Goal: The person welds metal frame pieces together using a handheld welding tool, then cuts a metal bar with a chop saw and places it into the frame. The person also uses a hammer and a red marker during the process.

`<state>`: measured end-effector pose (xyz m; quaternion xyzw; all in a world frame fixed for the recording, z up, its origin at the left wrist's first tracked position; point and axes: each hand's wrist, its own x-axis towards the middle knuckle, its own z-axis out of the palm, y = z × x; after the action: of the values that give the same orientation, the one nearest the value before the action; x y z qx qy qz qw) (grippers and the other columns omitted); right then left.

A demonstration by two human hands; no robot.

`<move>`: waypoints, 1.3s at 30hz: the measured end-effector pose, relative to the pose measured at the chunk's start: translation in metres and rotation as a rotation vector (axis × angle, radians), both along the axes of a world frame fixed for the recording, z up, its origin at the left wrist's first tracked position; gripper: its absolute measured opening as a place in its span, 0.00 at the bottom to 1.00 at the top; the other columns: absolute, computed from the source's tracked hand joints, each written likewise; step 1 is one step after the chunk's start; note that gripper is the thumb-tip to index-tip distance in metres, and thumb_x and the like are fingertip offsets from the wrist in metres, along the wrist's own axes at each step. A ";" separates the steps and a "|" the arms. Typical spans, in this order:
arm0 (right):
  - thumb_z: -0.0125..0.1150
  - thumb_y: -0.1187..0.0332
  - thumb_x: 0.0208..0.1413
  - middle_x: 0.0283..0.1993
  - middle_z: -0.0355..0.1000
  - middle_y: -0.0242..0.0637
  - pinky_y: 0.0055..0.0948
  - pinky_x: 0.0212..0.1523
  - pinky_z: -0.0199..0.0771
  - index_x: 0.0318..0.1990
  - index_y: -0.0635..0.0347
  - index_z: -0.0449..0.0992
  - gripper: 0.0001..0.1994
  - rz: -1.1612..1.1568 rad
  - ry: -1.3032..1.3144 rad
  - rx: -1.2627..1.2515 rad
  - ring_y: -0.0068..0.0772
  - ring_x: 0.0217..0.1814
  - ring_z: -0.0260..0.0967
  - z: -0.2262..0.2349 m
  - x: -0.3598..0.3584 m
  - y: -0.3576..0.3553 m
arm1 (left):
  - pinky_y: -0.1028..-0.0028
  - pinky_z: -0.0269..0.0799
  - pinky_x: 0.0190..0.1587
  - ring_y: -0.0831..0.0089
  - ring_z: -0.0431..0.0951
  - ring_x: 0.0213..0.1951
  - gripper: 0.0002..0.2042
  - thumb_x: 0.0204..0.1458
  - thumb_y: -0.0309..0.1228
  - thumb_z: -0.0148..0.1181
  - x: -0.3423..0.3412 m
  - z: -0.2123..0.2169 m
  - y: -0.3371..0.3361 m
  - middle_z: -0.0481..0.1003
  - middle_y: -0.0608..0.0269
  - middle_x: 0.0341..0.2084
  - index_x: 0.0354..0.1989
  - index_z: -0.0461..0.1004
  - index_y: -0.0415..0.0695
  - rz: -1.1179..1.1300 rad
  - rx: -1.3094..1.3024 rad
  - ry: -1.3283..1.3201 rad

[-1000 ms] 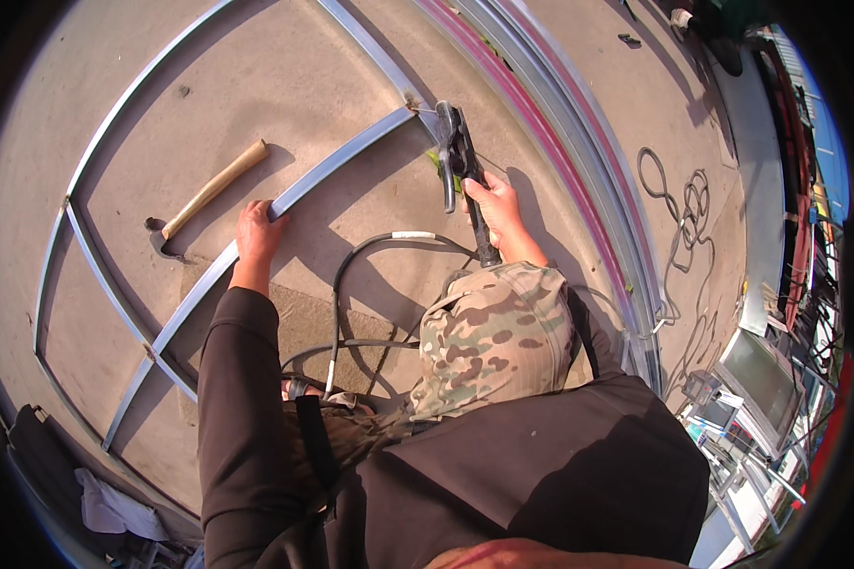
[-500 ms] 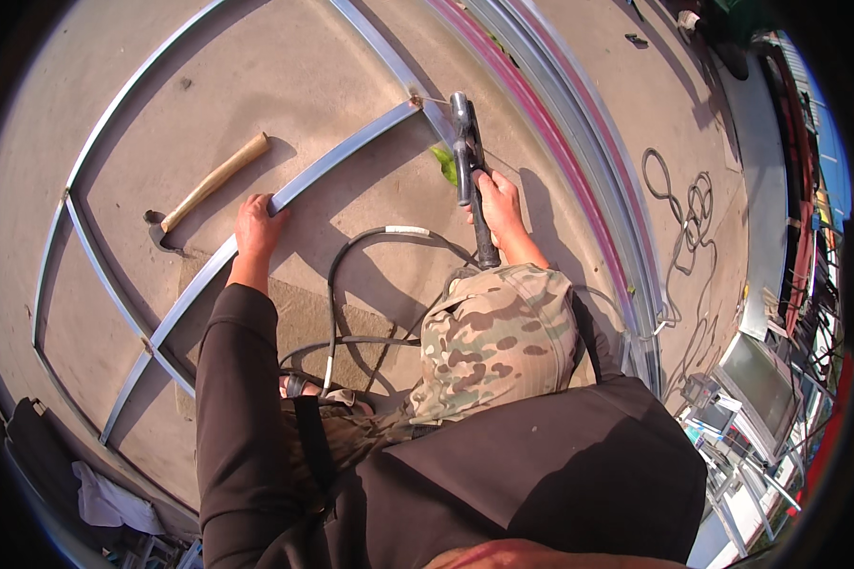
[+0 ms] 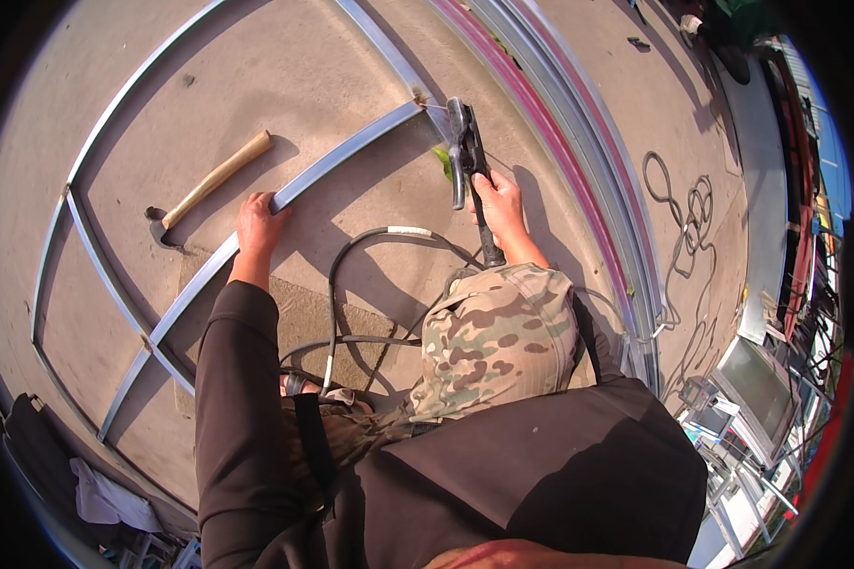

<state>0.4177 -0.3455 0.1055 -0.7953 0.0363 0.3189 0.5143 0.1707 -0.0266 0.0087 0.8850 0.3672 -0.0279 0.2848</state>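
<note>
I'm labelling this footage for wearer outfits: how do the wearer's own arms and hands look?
The left hand and right hand show no gloves. The left arm wears a plain, dark brown long sleeve, loosely creased, ending near the wrist. The right cuff isn't visible; a camouflage-patterned trouser leg hides part of that arm.

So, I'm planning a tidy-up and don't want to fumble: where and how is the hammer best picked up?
Probably by the wooden handle, past its middle toward the free end, from above and the right, where the left hand is. It is long and slim, points away from the dark head, and lies beside the metal bar, not under it.
</note>
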 end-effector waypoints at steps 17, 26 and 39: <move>0.62 0.66 0.60 0.23 0.68 0.24 0.20 0.21 0.60 0.40 0.61 0.77 0.08 0.049 -0.361 0.096 0.13 0.20 0.61 0.003 0.005 0.002 | 0.62 0.70 0.53 0.56 0.75 0.48 0.19 0.43 0.33 0.70 0.000 -0.003 0.001 0.77 0.56 0.42 0.46 0.80 0.43 0.000 -0.026 -0.002; 0.62 0.61 0.61 0.24 0.67 0.23 0.20 0.18 0.65 0.48 0.58 0.78 0.13 0.049 -0.155 0.016 0.15 0.20 0.65 -0.007 0.003 -0.007 | 0.62 0.70 0.53 0.55 0.75 0.48 0.20 0.42 0.34 0.71 -0.001 -0.006 0.001 0.77 0.56 0.42 0.46 0.80 0.43 -0.002 -0.005 0.003; 0.62 0.60 0.62 0.23 0.69 0.23 0.20 0.18 0.64 0.50 0.57 0.77 0.14 0.067 -0.114 -0.009 0.15 0.19 0.64 -0.011 0.003 -0.006 | 0.63 0.69 0.55 0.55 0.74 0.50 0.20 0.43 0.34 0.71 0.000 -0.001 0.001 0.77 0.55 0.43 0.47 0.79 0.42 -0.007 -0.007 0.018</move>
<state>0.4206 -0.3518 0.0941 -0.8153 -0.0182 0.2898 0.5009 0.1709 -0.0259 0.0081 0.8850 0.3664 -0.0382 0.2847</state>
